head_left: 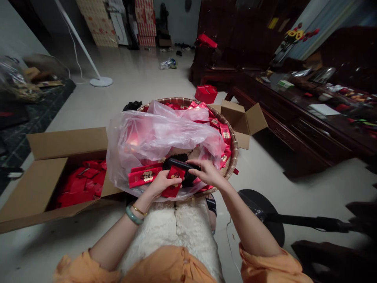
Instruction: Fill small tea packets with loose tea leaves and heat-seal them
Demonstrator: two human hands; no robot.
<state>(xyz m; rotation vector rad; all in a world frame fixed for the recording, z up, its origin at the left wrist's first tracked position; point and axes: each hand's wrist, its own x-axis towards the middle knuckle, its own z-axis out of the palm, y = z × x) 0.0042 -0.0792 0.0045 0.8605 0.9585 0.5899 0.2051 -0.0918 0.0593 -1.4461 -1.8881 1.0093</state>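
My left hand [160, 183] is closed on a small red packet [174, 182] with a gold label, its thumb across the front. In my right hand [207, 172] is a long black handheld tool [180, 164], lying across the packet's upper end; its exact kind does not show. Behind them, dark stringy stuff [180, 157] lies in the opening of a thin pinkish plastic bag [165, 129]. Long red packets [144, 177] with gold labels rest left of my hands. The bag sits in a round woven basket [235, 151], which holds many more red packets [225, 133] around its far and right sides.
An open cardboard box [29, 196] of red packets [79, 184] stands at the left. Another open box [244, 118] and red cartons [206, 94] are beyond the basket. A black round stand base [262, 216] is at the right, near a dark wooden table [277, 106].
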